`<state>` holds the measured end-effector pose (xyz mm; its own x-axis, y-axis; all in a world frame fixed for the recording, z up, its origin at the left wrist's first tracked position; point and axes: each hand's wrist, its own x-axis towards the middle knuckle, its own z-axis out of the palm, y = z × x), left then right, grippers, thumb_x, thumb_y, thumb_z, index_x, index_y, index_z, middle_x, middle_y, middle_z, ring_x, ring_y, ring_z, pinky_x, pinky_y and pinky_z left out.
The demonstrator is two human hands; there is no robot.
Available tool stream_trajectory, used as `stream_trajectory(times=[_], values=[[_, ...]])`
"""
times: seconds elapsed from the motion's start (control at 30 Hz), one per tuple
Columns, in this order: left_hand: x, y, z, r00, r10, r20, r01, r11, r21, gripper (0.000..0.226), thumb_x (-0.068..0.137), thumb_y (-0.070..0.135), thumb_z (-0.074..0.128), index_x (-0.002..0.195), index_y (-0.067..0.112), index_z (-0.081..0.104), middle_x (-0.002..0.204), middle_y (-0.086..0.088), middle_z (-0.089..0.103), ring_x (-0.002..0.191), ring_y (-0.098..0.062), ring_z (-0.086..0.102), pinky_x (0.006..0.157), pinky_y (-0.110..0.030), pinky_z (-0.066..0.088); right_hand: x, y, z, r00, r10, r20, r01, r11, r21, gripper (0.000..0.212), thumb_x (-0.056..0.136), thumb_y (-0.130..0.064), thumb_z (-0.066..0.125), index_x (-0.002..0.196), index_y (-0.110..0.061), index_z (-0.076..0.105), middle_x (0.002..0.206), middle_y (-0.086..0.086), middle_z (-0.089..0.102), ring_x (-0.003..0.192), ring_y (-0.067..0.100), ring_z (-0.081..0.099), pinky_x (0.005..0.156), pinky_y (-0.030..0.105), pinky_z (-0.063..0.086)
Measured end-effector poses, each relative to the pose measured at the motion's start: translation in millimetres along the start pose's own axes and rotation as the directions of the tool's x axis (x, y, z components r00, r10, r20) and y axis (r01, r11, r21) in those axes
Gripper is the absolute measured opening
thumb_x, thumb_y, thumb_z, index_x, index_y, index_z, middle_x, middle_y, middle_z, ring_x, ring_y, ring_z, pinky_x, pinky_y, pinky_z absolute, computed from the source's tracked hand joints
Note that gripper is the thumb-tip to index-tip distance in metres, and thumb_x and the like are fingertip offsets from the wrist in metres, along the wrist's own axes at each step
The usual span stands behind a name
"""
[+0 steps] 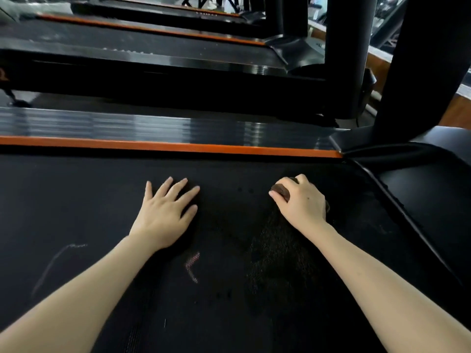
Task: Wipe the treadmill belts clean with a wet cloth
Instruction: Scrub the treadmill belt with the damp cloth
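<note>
Head view: right hand [300, 203] clutches mostly hidden cloth [281, 191]; left hand [164, 214] spread on belt [76, 200].

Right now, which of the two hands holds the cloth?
The right hand, curled round the dark brown cloth; the left hand lies flat on the belt, holding nothing.

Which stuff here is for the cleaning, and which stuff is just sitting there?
For the job: brown cloth, held by the right hand; belt, with the left hand flat on it.
Just there: orange strip; shiny side rail; black post.
</note>
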<state>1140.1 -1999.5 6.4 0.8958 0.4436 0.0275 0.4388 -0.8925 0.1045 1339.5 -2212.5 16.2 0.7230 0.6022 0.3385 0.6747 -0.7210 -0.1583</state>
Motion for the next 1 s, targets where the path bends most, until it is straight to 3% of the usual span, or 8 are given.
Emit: stream_trajectory(times=[0.3, 0.43, 0.57, 0.67, 0.73, 0.8, 0.9, 1.0], values=[[1.1, -0.9, 4.8, 1.0, 0.0, -0.024, 0.0, 1.0, -0.005, 0.084, 0.07, 0.061, -0.015, 0.148, 0.043, 0.011, 0.158, 0.008, 0.01, 0.146, -0.019, -0.002, 0.116, -0.048, -0.003, 67.0, -8.0, 13.3, 0.943, 0.332, -0.027, -0.332, 0.943, 0.007, 0.034, 0.094, -0.045, 0.053, 0.116, -0.02, 0.055, 0.112, 0.009, 0.057, 0.09, 0.029, 0.059, 0.065, 0.03, 0.036], [1.1, -1.3, 3.8, 1.0, 0.001, -0.024, -0.001, 1.0, -0.002, 0.084, 0.07, 0.062, -0.014, 0.147, 0.044, 0.013, 0.158, 0.009, 0.011, 0.146, -0.019, 0.0, 0.117, -0.048, -0.002, 26.9, -43.9, 11.9, 0.999, 0.029, -0.016, -0.027, 0.995, 0.095, 0.026, 0.09, -0.045, 0.057, 0.102, -0.022, 0.061, 0.099, 0.006, 0.058, 0.081, 0.026, 0.059, 0.064, 0.029, 0.039], [-0.3, -2.1, 4.5, 1.0, 0.004, -0.028, -0.005, 1.0, -0.021, 0.083, 0.071, 0.062, -0.012, 0.147, 0.043, 0.016, 0.158, 0.008, 0.013, 0.146, -0.019, 0.001, 0.117, -0.049, -0.002, -4.6, -47.7, 6.9, 0.968, -0.25, 0.011, 0.244, 0.954, 0.176, 0.02, 0.085, -0.041, 0.066, 0.097, -0.025, 0.065, 0.091, 0.0, 0.057, 0.076, 0.021, 0.058, 0.06, 0.027, 0.042], [0.0, -2.1, 4.1, 0.999, 0.006, -0.041, -0.007, 0.999, -0.032, 0.082, 0.073, 0.063, -0.01, 0.147, 0.043, 0.019, 0.157, 0.007, 0.016, 0.146, -0.019, 0.003, 0.117, -0.049, -0.001, 16.6, -22.6, 4.4, 0.986, -0.164, -0.018, 0.165, 0.984, 0.069, 0.029, 0.085, -0.047, 0.064, 0.107, -0.028, 0.064, 0.103, 0.003, 0.055, 0.092, 0.027, 0.057, 0.066, 0.031, 0.045], [0.3, -2.3, 4.7, 0.999, 0.006, -0.041, -0.008, 1.0, -0.028, 0.082, 0.072, 0.062, -0.01, 0.147, 0.043, 0.018, 0.158, 0.007, 0.016, 0.146, -0.02, 0.003, 0.117, -0.049, -0.001, 25.9, -14.6, 3.0, 0.998, -0.046, 0.038, 0.045, 0.999, 0.022, 0.048, 0.082, -0.061, 0.057, 0.118, -0.029, 0.06, 0.119, 0.006, 0.05, 0.107, 0.031, 0.051, 0.081, 0.04, 0.045], [0.6, -2.8, 5.4, 0.999, 0.012, -0.045, -0.013, 1.0, -0.025, 0.082, 0.073, 0.062, -0.01, 0.147, 0.043, 0.018, 0.158, 0.007, 0.016, 0.146, -0.02, 0.003, 0.117, -0.049, -0.001, 23.3, -14.0, 3.2, 0.997, -0.072, 0.036, 0.075, 0.992, -0.103, 0.069, 0.077, -0.073, 0.048, 0.13, -0.028, 0.054, 0.13, 0.01, 0.045, 0.114, 0.034, 0.047, 0.091, 0.048, 0.041], [0.5, -3.3, 6.1, 0.998, 0.014, -0.059, -0.015, 0.999, -0.03, 0.081, 0.073, 0.062, -0.009, 0.147, 0.042, 0.02, 0.157, 0.007, 0.017, 0.146, -0.02, 0.004, 0.117, -0.05, 0.0, 20.3, -8.8, 1.7, 0.959, -0.251, -0.133, 0.208, 0.938, -0.277, 0.076, 0.075, -0.068, 0.052, 0.138, -0.025, 0.047, 0.126, 0.02, 0.049, 0.101, 0.041, 0.054, 0.078, 0.052, 0.049], [0.4, -2.9, 6.9, 0.998, 0.009, -0.059, -0.011, 0.999, -0.03, 0.082, 0.073, 0.062, -0.01, 0.147, 0.042, 0.019, 0.157, 0.007, 0.017, 0.146, -0.02, 0.004, 0.117, -0.049, -0.001, 26.3, -1.8, 6.1, 0.934, -0.347, -0.085, 0.335, 0.934, -0.128, 0.054, 0.081, -0.054, 0.061, 0.126, -0.025, 0.06, 0.114, 0.014, 0.054, 0.095, 0.037, 0.055, 0.068, 0.047, 0.054]])
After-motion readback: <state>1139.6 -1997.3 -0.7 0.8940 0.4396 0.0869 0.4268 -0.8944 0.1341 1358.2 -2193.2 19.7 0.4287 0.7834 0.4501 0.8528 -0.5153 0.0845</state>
